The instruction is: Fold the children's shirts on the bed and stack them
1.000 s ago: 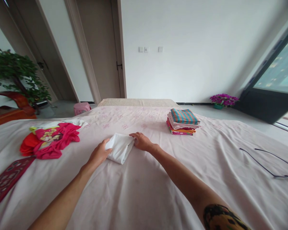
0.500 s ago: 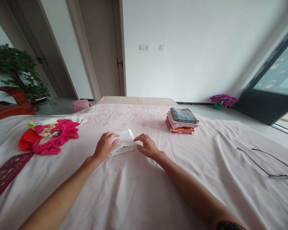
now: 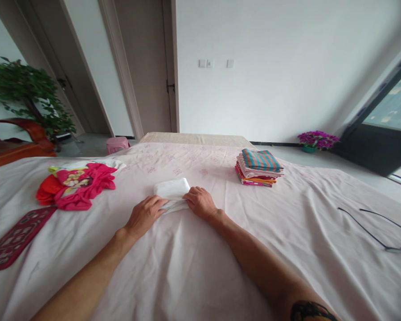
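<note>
A folded white cloth lies on the pale pink bedsheet, in front of me. My left hand grips its near left corner, fingers closed over the edge. At the near right corner, my right hand is closed on the same cloth, thumb and fingertips pinching it. The cloth's near edge is partly hidden by my fingers. To the right stands a stack of folded clothes, topped by a blue and orange striped piece. A loose heap of pink and red clothes lies to the left.
A dark red patterned strip lies at the left. Eyeglasses rest at the right with their arms extended. Beyond the sheet are a pink stool, a wooden chair, a leafy plant and a pot of purple flowers.
Both hands have closed on the near corners of the white cloth; the left has come nearer to me and the right has moved in onto the edge. The view has shifted slightly.
</note>
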The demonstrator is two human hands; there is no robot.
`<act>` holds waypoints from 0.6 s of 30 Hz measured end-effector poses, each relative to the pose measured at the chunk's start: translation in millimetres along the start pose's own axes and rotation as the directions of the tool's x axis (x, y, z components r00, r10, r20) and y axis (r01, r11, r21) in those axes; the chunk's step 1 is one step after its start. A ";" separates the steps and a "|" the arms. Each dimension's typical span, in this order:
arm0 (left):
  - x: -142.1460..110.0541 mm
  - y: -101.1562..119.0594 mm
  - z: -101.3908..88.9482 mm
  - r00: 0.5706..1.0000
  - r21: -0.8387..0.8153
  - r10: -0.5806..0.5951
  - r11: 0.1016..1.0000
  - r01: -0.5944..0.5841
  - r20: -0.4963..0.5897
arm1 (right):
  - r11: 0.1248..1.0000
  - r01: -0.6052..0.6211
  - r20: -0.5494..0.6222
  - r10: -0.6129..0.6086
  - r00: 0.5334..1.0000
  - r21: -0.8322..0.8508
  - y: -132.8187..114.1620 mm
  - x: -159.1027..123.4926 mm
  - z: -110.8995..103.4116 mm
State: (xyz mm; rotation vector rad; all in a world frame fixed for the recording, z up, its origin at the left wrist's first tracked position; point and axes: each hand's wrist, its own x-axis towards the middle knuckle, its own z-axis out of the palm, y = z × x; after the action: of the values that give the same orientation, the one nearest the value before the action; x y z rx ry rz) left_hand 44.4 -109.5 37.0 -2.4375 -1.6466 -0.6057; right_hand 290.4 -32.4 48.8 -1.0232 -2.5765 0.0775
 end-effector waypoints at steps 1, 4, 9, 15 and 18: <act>0.3 1.2 -0.3 1.000 0.016 -0.005 1.000 0.005 0.005 | 1.000 -0.003 -0.008 0.003 1.000 -0.001 -0.6 -0.2 -0.1; 2.7 5.4 0.2 1.000 0.067 -0.020 0.998 0.019 0.010 | 1.000 -0.001 -0.028 0.001 1.000 0.010 -3.9 0.3 -1.8; 5.7 8.3 2.5 0.998 0.158 -0.053 0.986 0.059 -0.040 | 1.000 -0.006 -0.037 0.006 0.999 -0.011 -7.7 0.7 -3.0; 4.5 6.3 1.6 0.989 0.164 -0.040 0.984 0.064 -0.145 | 1.000 0.013 -0.056 -0.014 0.998 -0.019 -8.1 -0.8 1.3; 4.0 6.9 1.4 0.986 0.117 -0.078 0.989 0.095 -0.147 | 1.000 -0.002 -0.099 0.003 0.995 0.003 -7.4 0.0 3.5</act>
State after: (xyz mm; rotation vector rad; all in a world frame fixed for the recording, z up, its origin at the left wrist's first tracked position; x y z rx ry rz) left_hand 52.2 -108.3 38.1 -2.1931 -1.6866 -0.6524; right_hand 284.3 -37.5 47.0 -1.0035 -2.4852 0.0307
